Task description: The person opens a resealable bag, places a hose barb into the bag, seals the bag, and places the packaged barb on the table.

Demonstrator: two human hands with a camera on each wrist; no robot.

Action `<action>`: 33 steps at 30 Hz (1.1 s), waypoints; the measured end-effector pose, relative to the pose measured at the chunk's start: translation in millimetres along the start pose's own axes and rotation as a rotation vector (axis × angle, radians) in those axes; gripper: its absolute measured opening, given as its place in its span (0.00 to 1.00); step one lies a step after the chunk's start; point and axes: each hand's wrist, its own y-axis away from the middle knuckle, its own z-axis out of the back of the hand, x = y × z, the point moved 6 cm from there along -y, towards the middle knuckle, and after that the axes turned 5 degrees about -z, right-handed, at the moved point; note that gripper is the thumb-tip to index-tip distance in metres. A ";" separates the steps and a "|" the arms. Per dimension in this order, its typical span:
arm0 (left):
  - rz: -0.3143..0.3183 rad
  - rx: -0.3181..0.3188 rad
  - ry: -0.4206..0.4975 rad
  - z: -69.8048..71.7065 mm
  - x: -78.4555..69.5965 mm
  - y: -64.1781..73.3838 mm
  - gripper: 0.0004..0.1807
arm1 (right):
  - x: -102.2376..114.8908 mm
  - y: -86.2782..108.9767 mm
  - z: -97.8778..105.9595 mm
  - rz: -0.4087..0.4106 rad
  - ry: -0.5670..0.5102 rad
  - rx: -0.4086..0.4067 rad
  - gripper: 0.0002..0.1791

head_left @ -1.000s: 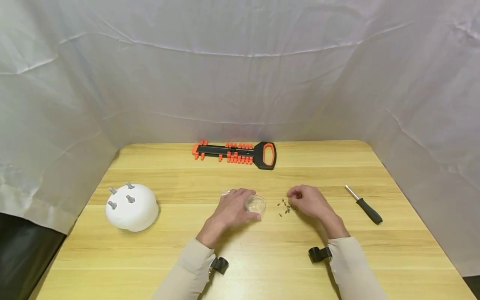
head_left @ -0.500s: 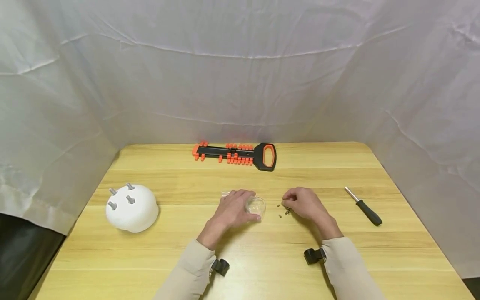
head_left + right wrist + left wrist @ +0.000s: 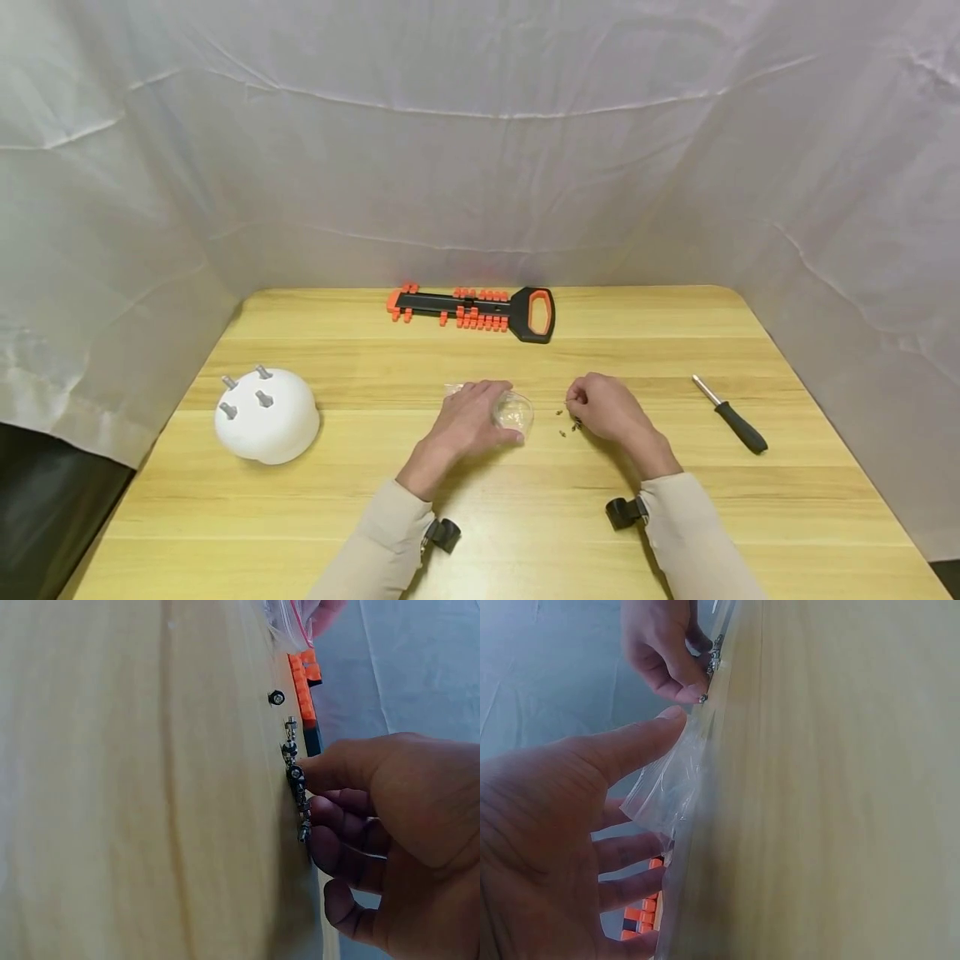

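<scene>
My left hand [image 3: 471, 419] lies at the middle of the table, thumb and fingers around a clear plastic zip bag [image 3: 514, 412]. The bag's mouth faces right, held rounded open; in the left wrist view its crinkled film [image 3: 667, 787] spans thumb and fingers. To the right, my right hand [image 3: 606, 407] is low over a small pile of metal screws [image 3: 297, 774], fingers curled and thumb tip against the pile. It pinches a small screw, mostly hidden by the fingertips. One loose screw [image 3: 277, 697] lies apart from the pile, on the bag's side.
A black-handled screwdriver [image 3: 738, 425] lies right of my right hand. At far left sits a white rounded object [image 3: 268, 425] with several grey pegs on top. A black and orange tool [image 3: 480, 312] lies along the back edge, before grey cloth walls [image 3: 480, 183].
My right hand has moved left onto the screws, its fingers closing at the pile and covering most of it. The left hand keeps its hold on the bag.
</scene>
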 end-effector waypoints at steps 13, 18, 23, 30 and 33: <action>-0.017 -0.002 -0.047 0.5 -0.2 -0.3 0.45 | 27.4 4.4 4.0 0.085 -0.140 -0.042 0.06; -0.025 -0.017 -0.068 0.5 0.2 -1.4 0.44 | 41.0 6.2 -3.5 0.122 -0.166 -0.037 0.05; -0.018 -0.011 -0.063 0.8 0.6 -1.8 0.44 | 52.2 8.0 -9.9 0.164 -0.161 -0.041 0.03; -0.003 -0.005 -0.074 2.7 -0.7 -0.9 0.44 | 63.2 9.1 -15.9 0.176 -0.125 -0.026 0.03; 0.000 -0.005 -0.076 2.2 -1.7 -0.4 0.44 | 65.3 9.0 -18.9 0.172 -0.107 -0.021 0.02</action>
